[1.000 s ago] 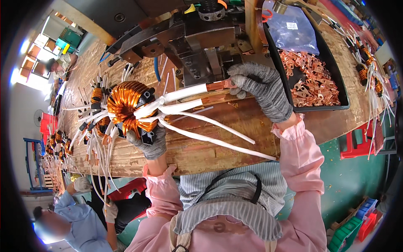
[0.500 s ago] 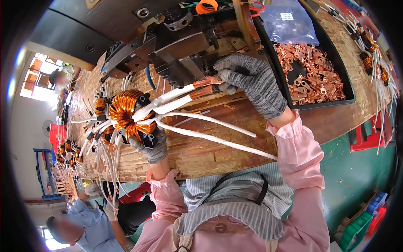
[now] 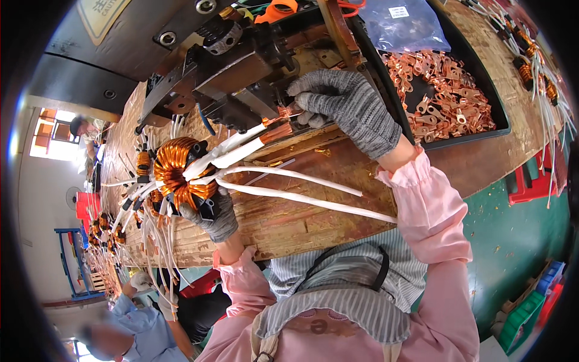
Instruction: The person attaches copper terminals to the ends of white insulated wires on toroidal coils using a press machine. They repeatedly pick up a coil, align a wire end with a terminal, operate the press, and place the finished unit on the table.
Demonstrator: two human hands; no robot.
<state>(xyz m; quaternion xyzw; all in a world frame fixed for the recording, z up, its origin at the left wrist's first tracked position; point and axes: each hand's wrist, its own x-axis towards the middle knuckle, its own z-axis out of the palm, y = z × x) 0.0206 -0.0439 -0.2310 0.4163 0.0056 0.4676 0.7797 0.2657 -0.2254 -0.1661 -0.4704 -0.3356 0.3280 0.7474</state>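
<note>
My left hand (image 3: 214, 218), in a grey knit glove, is closed around the lower side of a ring-shaped copper coil (image 3: 183, 171) with a black base. White-sleeved leads (image 3: 238, 151) run from the coil to the right. Two thick ones end in bare copper (image 3: 276, 132) just beneath the die of a black press (image 3: 241, 78). My gloved right hand (image 3: 347, 105) pinches the copper tip of the upper lead beside the die. A terminal lug on that tip is hard to make out, since the fingers partly cover it. Two thinner leads (image 3: 313, 202) lie loose toward my right sleeve.
A black tray (image 3: 505, 130) of copper lugs (image 3: 443, 99) stands to the right, with a clear plastic bag (image 3: 404, 27) at its far end. More wired coils (image 3: 143, 163) lie on the wooden table (image 3: 289, 223) at left and far right. At lower left sits a co-worker (image 3: 145, 329).
The view has shifted, so the press and tray appear further left and higher. My right hand has moved slightly left with the copper tip. Both hands keep their grips.
</note>
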